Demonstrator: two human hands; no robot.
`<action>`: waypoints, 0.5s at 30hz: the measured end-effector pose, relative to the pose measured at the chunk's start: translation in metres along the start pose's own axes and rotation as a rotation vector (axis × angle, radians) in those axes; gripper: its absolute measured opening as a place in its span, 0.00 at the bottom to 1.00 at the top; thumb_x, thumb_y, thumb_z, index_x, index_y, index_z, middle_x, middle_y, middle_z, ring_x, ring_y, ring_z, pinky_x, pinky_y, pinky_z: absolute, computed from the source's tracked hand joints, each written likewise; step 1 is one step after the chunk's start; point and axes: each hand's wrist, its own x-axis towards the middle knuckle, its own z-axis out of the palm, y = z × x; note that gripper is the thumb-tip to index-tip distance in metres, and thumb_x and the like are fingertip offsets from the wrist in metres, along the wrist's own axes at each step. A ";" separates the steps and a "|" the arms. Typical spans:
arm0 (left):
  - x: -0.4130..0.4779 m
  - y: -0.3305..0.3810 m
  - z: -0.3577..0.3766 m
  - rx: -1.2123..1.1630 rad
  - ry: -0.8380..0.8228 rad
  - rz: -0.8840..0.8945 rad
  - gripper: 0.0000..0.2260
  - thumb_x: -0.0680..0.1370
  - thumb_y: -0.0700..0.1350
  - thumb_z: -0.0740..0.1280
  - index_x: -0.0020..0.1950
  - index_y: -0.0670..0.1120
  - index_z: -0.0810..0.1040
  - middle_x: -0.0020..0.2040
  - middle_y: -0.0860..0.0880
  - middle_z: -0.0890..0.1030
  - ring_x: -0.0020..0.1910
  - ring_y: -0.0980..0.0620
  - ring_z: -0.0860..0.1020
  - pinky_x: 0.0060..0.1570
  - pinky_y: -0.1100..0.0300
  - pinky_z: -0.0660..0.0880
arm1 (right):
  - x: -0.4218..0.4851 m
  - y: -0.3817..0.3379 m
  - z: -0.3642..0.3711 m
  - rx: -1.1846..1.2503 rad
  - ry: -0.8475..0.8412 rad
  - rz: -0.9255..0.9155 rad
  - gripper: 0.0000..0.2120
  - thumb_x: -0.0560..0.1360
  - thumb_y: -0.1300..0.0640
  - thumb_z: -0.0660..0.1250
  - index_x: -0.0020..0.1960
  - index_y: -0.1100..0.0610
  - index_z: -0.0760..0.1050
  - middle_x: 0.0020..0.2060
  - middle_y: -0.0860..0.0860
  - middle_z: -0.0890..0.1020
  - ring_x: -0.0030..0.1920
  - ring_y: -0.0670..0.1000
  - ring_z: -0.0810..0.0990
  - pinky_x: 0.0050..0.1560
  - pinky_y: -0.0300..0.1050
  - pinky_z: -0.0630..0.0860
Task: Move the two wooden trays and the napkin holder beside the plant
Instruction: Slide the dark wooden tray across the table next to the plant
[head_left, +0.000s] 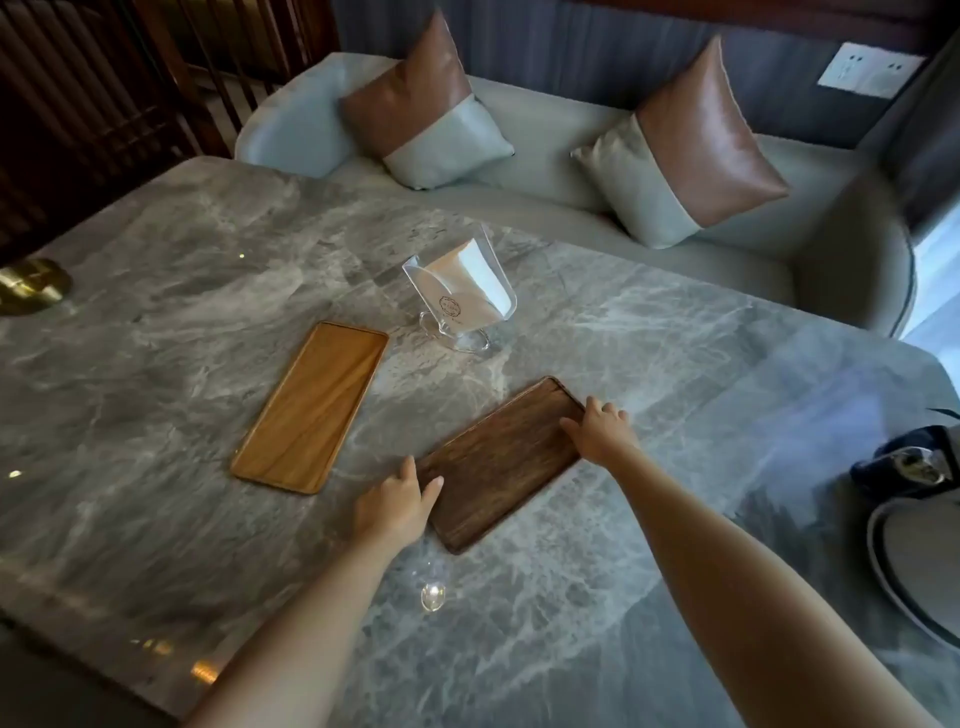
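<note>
A dark wooden tray (501, 462) lies flat on the grey marble table (182, 291). My left hand (395, 504) grips its near left end, thumb over the rim. My right hand (600, 428) holds its far right end, fingers curled on the edge. A light wooden tray (311, 408) lies to the left, untouched. Behind both stands a clear acrylic napkin holder (460, 291) with white napkins inside. No plant is clearly visible; a dark leaf tip shows at the right edge.
A grey sofa (571, 156) with two brown-and-grey cushions runs along the table's far side. A brass base (31, 286) sits at the left edge. A dark pot and a round rimmed object (914, 525) stand at the right.
</note>
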 end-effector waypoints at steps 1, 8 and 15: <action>0.001 0.002 0.000 0.000 -0.008 -0.008 0.28 0.80 0.57 0.50 0.74 0.41 0.55 0.69 0.38 0.71 0.66 0.39 0.71 0.63 0.47 0.70 | 0.000 0.000 0.000 -0.013 -0.002 0.010 0.29 0.79 0.46 0.54 0.72 0.62 0.55 0.71 0.63 0.62 0.71 0.62 0.59 0.68 0.56 0.63; 0.007 0.007 0.006 -0.088 -0.014 -0.061 0.27 0.80 0.56 0.52 0.72 0.40 0.59 0.66 0.36 0.73 0.65 0.37 0.72 0.62 0.47 0.70 | 0.001 0.000 0.003 -0.065 -0.009 0.023 0.30 0.78 0.45 0.56 0.71 0.64 0.57 0.70 0.62 0.62 0.72 0.61 0.59 0.67 0.55 0.66; 0.019 0.008 0.004 -0.266 -0.054 -0.151 0.28 0.79 0.55 0.57 0.74 0.43 0.56 0.71 0.38 0.68 0.68 0.37 0.69 0.66 0.47 0.69 | -0.007 0.011 0.009 0.010 0.007 0.077 0.26 0.77 0.46 0.60 0.67 0.60 0.62 0.66 0.62 0.69 0.67 0.62 0.66 0.64 0.55 0.67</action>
